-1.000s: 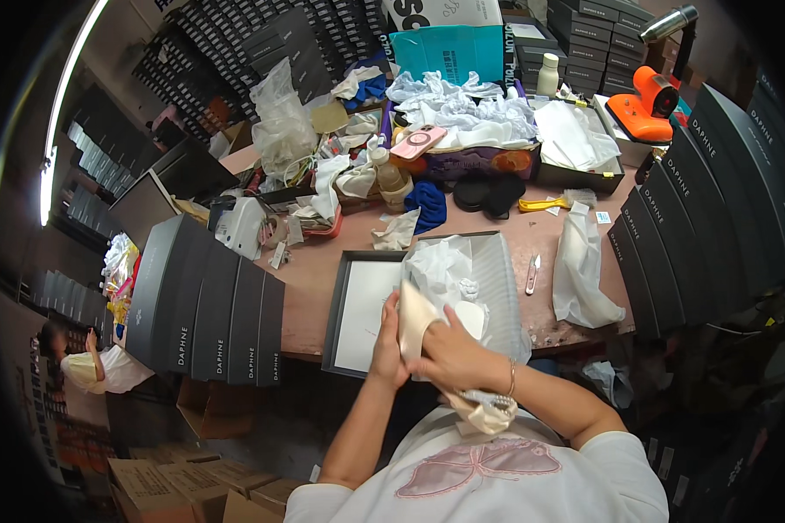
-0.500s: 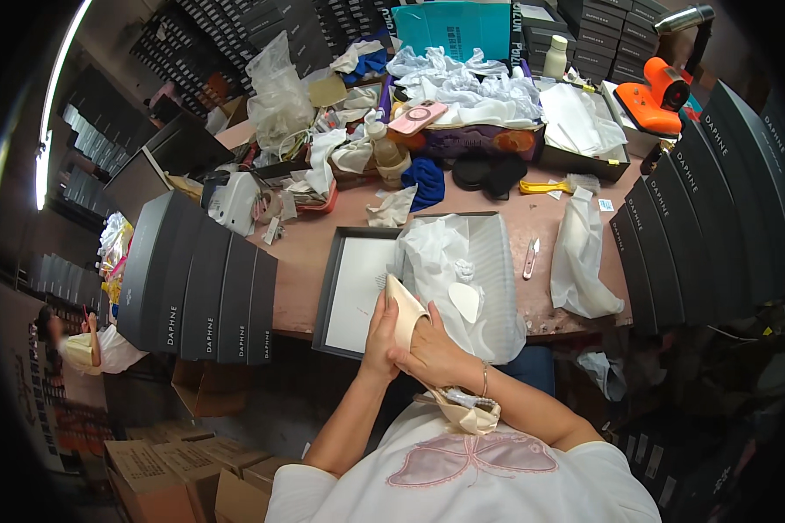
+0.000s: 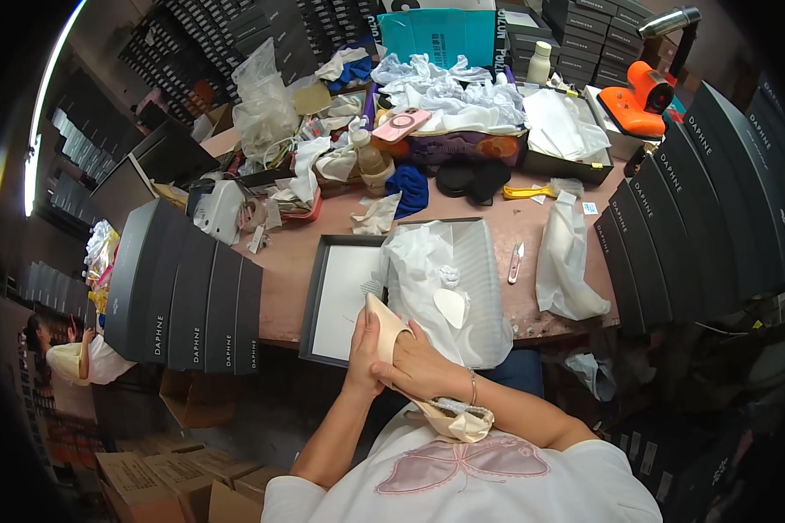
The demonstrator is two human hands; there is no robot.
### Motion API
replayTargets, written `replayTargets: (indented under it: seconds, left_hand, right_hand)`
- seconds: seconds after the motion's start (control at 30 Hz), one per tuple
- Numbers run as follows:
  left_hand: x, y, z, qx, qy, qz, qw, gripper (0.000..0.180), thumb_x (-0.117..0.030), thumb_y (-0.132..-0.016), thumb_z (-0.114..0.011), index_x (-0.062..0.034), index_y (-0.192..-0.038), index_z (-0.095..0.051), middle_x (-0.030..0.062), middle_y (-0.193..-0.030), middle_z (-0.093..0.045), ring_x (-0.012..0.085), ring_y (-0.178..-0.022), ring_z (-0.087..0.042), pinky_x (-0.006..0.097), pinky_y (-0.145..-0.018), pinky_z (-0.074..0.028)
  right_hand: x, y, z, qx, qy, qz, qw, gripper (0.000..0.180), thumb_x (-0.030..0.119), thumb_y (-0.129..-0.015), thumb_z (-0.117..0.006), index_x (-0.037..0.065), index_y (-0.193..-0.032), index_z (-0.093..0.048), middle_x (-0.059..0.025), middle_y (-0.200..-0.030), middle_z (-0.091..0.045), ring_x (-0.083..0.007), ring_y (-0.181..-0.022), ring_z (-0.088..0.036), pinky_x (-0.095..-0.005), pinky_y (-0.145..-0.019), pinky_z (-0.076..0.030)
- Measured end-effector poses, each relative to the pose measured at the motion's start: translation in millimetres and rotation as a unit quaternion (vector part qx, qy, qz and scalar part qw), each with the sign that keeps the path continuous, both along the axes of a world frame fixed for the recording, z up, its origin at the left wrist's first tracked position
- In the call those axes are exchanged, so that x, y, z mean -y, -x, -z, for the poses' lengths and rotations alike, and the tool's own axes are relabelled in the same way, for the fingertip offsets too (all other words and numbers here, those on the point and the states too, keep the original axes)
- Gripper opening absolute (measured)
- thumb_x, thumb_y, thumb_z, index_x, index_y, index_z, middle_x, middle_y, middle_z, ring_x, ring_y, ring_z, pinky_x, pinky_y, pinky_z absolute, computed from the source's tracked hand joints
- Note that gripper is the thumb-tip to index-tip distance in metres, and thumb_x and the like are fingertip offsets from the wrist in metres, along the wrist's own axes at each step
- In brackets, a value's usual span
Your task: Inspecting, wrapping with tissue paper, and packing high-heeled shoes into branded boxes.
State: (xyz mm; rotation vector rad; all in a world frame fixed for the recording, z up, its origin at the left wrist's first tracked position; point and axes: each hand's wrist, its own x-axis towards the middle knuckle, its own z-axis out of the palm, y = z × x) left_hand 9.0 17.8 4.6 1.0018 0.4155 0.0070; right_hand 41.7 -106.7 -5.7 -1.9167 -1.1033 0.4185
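Observation:
A cream pointed-toe shoe (image 3: 385, 329) is held in front of my body, its toe facing away from me. My left hand (image 3: 363, 359) wraps its left side, thumb along the upper. The fingers of my right hand (image 3: 426, 364) reach into the shoe's opening and their tips are hidden. The heel end with a strap (image 3: 464, 424) hangs below my right wrist, near my shirt. Beyond my hands lies a dark open shoebox (image 3: 494, 296) lined with white tissue paper (image 3: 419, 257). On the tissue rests a white oval pad (image 3: 449, 307). The box's lid (image 3: 344, 283) lies at its left.
Thread snips (image 3: 516, 263) and a paper-wrapped bundle (image 3: 569, 261) lie right of the box. Dark shoeboxes stand in rows at left (image 3: 183, 296) and right (image 3: 672, 209). Farther back are a yellow-handled brush (image 3: 532, 192), a pink phone (image 3: 401, 125) and a paper-filled bin (image 3: 445, 148).
The whole view has shifted a little, so the table sits slightly more to the left. My hands keep nearly the same hold on the shoe.

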Motion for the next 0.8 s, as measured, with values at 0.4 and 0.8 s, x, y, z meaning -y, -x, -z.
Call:
replayTargets:
  seconds: [0.4, 0.8]
  left_hand:
    - [-1.4, -12.2, -2.6, 0.013, -0.008, 0.057, 0.998, 0.05, -0.037, -0.1, -0.043, -0.0056, -0.138, -0.035, 0.0126, -0.113, -0.056, 0.0199, -0.1, -0.059, 0.034, -0.087, -0.051]
    - [-8.6, 1.7, -2.4, 0.009, 0.05, 0.096, 0.994, 0.055, -0.036, -0.1, -0.043, -0.0027, -0.141, -0.031, 0.0167, -0.121, -0.056, 0.0229, -0.109, -0.058, 0.036, -0.09, -0.05]
  right_hand:
    - [17.1, -6.7, -10.8, 0.029, 0.156, -0.077, 0.984, 0.081, 0.058, -0.092, -0.041, -0.012, -0.132, -0.035, -0.0354, -0.138, -0.029, -0.0489, -0.132, -0.026, -0.0625, -0.108, -0.014]
    - [57.9, 44.3, -33.9, -0.099, -0.073, -0.143, 0.982, 0.079, 0.046, -0.092, -0.053, -0.01, -0.141, -0.026, -0.028, -0.146, -0.026, -0.0384, -0.141, -0.018, -0.0464, -0.114, -0.02]
